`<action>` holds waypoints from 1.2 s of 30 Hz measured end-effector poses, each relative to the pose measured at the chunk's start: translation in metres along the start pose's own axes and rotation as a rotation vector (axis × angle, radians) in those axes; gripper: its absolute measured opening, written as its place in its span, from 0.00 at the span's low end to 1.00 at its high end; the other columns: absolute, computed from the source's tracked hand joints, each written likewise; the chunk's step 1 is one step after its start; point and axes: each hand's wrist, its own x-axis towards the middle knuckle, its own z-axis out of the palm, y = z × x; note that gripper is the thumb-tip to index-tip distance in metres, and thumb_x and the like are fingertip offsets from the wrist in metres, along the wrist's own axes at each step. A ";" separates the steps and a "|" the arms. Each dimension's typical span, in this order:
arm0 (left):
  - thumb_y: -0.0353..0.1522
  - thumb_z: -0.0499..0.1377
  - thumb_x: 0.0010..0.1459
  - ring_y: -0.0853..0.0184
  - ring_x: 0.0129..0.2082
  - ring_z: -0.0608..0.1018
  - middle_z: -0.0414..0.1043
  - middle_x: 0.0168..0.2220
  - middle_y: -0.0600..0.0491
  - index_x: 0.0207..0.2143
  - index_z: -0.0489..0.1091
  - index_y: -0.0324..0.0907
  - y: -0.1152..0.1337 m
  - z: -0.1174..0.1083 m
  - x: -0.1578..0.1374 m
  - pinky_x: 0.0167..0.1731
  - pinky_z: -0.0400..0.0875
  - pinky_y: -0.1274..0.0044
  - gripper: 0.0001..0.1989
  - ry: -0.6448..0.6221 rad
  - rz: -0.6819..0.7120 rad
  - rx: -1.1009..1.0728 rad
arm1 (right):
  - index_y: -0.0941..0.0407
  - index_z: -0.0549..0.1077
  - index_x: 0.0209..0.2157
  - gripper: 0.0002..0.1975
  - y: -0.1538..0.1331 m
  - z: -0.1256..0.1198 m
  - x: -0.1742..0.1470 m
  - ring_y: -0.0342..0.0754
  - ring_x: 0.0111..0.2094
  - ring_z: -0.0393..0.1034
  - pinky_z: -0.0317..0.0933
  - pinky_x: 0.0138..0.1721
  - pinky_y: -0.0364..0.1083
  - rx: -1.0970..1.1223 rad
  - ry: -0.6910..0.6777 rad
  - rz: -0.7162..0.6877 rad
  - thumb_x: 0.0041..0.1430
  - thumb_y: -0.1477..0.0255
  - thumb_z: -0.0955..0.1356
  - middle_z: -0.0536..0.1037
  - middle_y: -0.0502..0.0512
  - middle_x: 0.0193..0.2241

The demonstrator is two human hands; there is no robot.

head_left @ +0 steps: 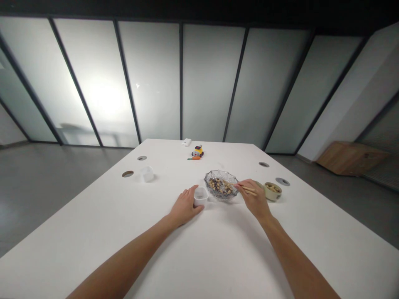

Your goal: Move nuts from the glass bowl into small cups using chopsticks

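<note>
My left hand (pixel 184 207) is curled round the left side of a small white plastic cup (pixel 201 196), thumb in front and fingers behind. The cup stands on the table and nothing can be made out inside it. To its right sits a scalloped clear glass bowl (pixel 209 191) with a mix of pale and dark nuts or beans (pixel 218 185). My right hand (pixel 254 199) grips a pair of wooden chopsticks (pixel 247 189), their tips down among the pieces in the bowl. Whether the tips pinch a piece is too small to tell.
Right of my right hand, a round beige container (pixel 273 195) holds pale pieces, with another greenish rim partly hidden beside it. A clear plastic container (pixel 146 174) is at left. Farther back are a yellow toy vehicle (pixel 198 152), toy carrot (pixel 195 158) and white device (pixel 186 142).
</note>
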 end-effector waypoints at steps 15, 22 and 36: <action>0.40 0.64 0.60 0.49 0.64 0.71 0.68 0.66 0.40 0.70 0.56 0.42 0.000 0.000 -0.001 0.64 0.64 0.59 0.39 0.014 -0.001 -0.014 | 0.51 0.80 0.32 0.22 -0.002 -0.001 0.001 0.52 0.34 0.76 0.70 0.38 0.51 0.071 -0.053 0.027 0.69 0.49 0.66 0.82 0.56 0.32; 0.39 0.64 0.60 0.49 0.64 0.71 0.68 0.66 0.40 0.70 0.56 0.42 -0.001 0.000 0.000 0.64 0.64 0.59 0.39 0.011 0.000 0.003 | 0.51 0.80 0.32 0.21 0.003 0.001 -0.001 0.52 0.34 0.76 0.71 0.37 0.51 0.063 -0.021 0.056 0.68 0.49 0.67 0.81 0.56 0.33; 0.39 0.65 0.61 0.47 0.64 0.71 0.69 0.65 0.39 0.70 0.55 0.40 0.004 -0.002 -0.003 0.64 0.64 0.59 0.39 0.009 -0.026 -0.011 | 0.53 0.79 0.32 0.21 -0.025 -0.008 0.008 0.53 0.32 0.81 0.80 0.36 0.51 0.384 0.059 0.273 0.64 0.49 0.71 0.83 0.56 0.32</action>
